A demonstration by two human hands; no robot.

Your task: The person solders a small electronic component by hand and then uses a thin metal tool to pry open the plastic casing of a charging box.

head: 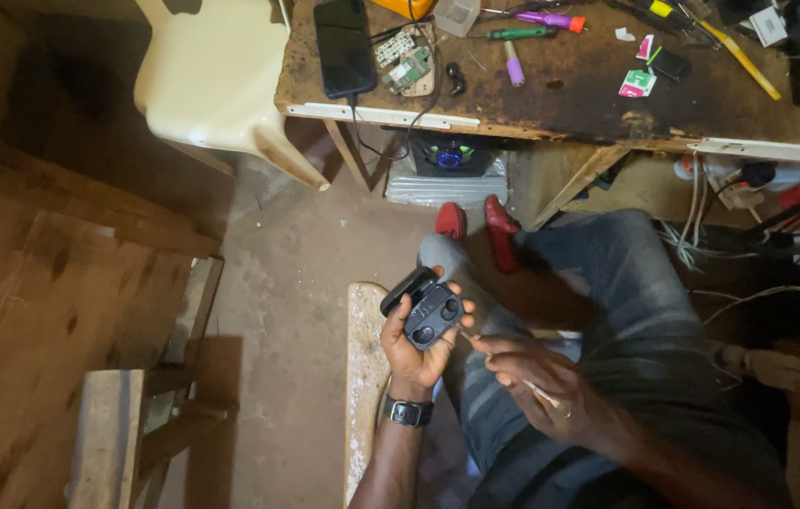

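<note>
The left hand [416, 344] cradles an open black earbud case [426, 308]; the right hand [546, 391] pinches what looks like a thin tool [541, 393] beside it.

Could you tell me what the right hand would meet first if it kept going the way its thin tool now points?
Most likely the open black earbud case held in the left hand; the right hand aims its thin tool up-left at it, though depth is unclear.
</note>
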